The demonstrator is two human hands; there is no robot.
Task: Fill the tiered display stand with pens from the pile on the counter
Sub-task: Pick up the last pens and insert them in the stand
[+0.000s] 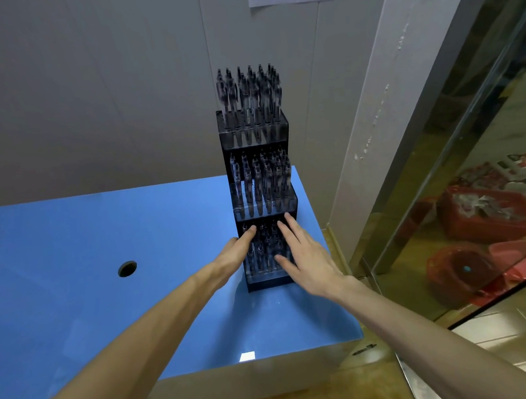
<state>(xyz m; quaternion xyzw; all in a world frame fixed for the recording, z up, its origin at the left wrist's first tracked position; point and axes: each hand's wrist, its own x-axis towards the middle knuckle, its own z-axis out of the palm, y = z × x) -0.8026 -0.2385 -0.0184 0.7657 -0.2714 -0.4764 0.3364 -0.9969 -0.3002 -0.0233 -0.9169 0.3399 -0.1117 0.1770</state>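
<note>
A black three-tier display stand (254, 138) stands upright on the blue counter (100, 245), near its right edge. Dark pens (250, 92) stand in all three tiers, several per tier. My left hand (236, 251) lies with straight fingers against the left side of the bottom tier. My right hand (305, 256) is spread flat over the bottom tier's pens, its fingertips reaching the middle tier's front edge. Neither hand holds a pen. No loose pens show on the counter.
A round hole (127, 268) is cut in the counter left of the stand. One pen (363, 348) lies on the floor beyond the counter's front right corner. A glass panel (476, 180) with red bins behind it stands on the right. A wall is close behind.
</note>
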